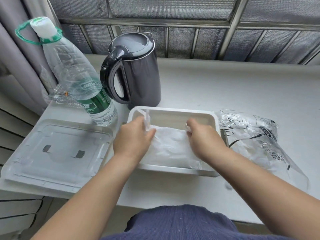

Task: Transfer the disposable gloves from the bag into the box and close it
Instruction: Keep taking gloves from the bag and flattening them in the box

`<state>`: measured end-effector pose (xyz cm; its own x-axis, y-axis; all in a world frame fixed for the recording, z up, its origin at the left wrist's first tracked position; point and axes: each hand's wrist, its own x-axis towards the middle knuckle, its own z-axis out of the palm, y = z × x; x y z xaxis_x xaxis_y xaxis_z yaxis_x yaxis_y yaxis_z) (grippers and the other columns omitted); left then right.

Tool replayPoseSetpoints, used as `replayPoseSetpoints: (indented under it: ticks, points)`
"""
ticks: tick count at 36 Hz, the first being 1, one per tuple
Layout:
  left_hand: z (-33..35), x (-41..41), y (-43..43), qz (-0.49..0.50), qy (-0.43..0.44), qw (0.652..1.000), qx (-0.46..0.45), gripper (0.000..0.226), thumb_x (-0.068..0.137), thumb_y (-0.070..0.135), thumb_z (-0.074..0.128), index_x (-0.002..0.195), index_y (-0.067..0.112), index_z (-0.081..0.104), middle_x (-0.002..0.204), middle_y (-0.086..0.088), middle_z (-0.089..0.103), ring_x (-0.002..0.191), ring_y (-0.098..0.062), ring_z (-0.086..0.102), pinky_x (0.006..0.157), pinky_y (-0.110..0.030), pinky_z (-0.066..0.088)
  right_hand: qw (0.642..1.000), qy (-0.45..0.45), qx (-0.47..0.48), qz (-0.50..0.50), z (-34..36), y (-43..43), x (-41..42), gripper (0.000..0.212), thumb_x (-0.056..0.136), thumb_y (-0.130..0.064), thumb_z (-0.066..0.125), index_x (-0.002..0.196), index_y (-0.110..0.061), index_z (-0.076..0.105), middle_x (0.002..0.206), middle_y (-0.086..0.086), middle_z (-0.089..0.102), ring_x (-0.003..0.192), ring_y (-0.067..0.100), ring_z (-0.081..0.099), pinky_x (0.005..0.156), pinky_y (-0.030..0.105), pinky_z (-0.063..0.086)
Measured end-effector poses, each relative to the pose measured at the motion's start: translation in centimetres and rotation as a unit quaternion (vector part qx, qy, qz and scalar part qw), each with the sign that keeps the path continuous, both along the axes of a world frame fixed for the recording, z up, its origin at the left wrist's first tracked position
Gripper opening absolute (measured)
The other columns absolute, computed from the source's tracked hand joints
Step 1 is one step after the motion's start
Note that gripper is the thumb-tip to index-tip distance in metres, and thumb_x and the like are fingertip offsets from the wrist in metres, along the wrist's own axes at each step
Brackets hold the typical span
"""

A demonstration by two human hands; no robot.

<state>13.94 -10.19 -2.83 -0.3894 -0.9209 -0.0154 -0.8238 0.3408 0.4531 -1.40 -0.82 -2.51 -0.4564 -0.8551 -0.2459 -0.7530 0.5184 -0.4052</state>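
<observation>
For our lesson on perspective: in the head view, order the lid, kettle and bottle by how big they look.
1. Lid: largest, though nearest the camera.
2. Kettle and bottle: look alike in size; not ranked.

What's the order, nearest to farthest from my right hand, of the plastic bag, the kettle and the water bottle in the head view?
From the right hand:
1. The plastic bag, just to its right, beside the box.
2. The kettle, behind the box's far left corner.
3. The water bottle, farther left, beyond the kettle.
</observation>
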Motion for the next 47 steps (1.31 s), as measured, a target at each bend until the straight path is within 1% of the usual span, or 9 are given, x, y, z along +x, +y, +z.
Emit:
replayPoseSetpoints:
  ticks: [7,12,16,21,26,32,36,41,47]
  points:
    - [-0.2,-0.1,1.0,-0.024,-0.193,0.978,-0.072,0.043,0.089,0.017,0.054,0.127,0.012,0.033,0.117,-0.01,0.044,0.099,-0.033,0.057,0.061,-0.034,0.035,0.994,0.095,0.048,0.029,0.4,0.8,0.2,0.067,0.083,0.009,0.033,0.144,-0.014,0.016,0.117,0.016,0.045,0.087,0.036,0.054,0.067,0.033,0.036]
    - [-0.2,-1.2,0.8,-0.219,-0.159,0.962,-0.035,0.03,0.094,0.019,0.046,0.123,0.021,0.052,0.12,-0.002,0.049,0.115,-0.025,0.045,0.08,-0.034,0.042,0.993,0.091,0.049,0.064,-0.4,0.0,0.1,0.044,0.085,0.006,0.037,0.125,-0.01,0.044,0.119,0.015,0.049,0.1,0.034,0.054,0.076,0.036,0.044]
    - [-1.5,-2.5,0.1,-0.381,-0.25,0.89,0.026,0.039,0.099,0.024,0.037,0.137,0.026,0.046,0.151,0.001,0.032,0.139,-0.022,0.025,0.104,-0.037,0.031,0.986,0.013,0.089,0.139,-1.9,-0.9,0.2,0.043,0.093,-0.007,0.041,0.135,-0.016,0.045,0.134,0.01,0.05,0.124,0.028,0.046,0.098,0.031,0.039]
    - [-2.1,-2.4,-0.4,-0.334,-0.408,0.84,0.127,0.046,0.096,0.029,0.038,0.142,0.023,0.034,0.156,-0.017,0.01,0.137,-0.037,0.025,0.107,-0.044,0.029,0.96,0.011,0.229,0.164,-3.3,-1.0,-0.3,0.026,0.091,-0.007,0.04,0.116,-0.005,0.048,0.124,0.018,0.052,0.111,0.033,0.052,0.076,0.027,0.037]
    - [-0.9,-2.4,0.1,-0.292,-0.437,0.836,0.159,0.039,0.098,0.029,0.037,0.135,0.016,0.042,0.135,-0.016,0.043,0.123,-0.033,0.042,0.087,-0.034,0.036,0.946,0.008,0.274,0.175,-2.8,-1.3,0.1,0.03,0.094,-0.007,0.038,0.121,-0.001,0.051,0.122,0.018,0.056,0.111,0.032,0.056,0.083,0.029,0.045]
    - [0.0,-1.5,0.2,-0.252,-0.286,0.921,0.077,0.043,0.096,0.041,0.04,0.134,0.023,0.047,0.135,-0.007,0.047,0.124,-0.029,0.042,0.096,-0.035,0.04,0.993,-0.092,0.024,0.066,0.1,1.3,-0.5,0.041,0.096,-0.016,0.04,0.137,-0.018,0.045,0.135,0.002,0.053,0.123,0.018,0.049,0.098,0.023,0.035]
    - [1.1,-1.5,2.0,-0.239,-0.126,0.961,0.055,0.048,0.093,0.05,0.043,0.136,0.029,0.047,0.134,0.006,0.05,0.123,-0.017,0.045,0.096,-0.033,0.042,0.97,-0.125,-0.203,-0.044,0.9,4.6,-2.0,0.018,0.086,-0.009,0.053,0.093,-0.02,0.065,0.069,-0.006,0.065,0.063,0.005,0.059,0.063,0.014,0.042]
    - [1.0,-3.0,6.4,-0.366,-0.122,0.913,0.134,0.073,0.075,0.066,0.06,0.139,0.038,0.04,0.139,0.017,0.042,0.127,-0.007,0.04,0.101,-0.031,0.039,0.952,-0.062,-0.295,-0.046,-1.5,9.5,-3.8,0.016,0.068,-0.022,0.047,0.065,-0.013,0.06,0.045,-0.016,0.046,0.05,-0.004,0.046,0.051,0.003,0.03]
    - [-1.8,-4.3,7.1,-0.418,-0.225,0.879,-0.04,0.046,0.087,0.009,0.047,0.122,0.039,0.052,0.119,0.012,0.055,0.106,-0.019,0.053,0.067,-0.027,0.034,0.961,-0.04,-0.274,-0.002,-3.5,14.1,-5.1,0.023,0.066,-0.02,0.042,0.056,-0.006,0.056,0.047,-0.013,0.035,0.05,0.005,0.035,0.049,0.004,0.026]
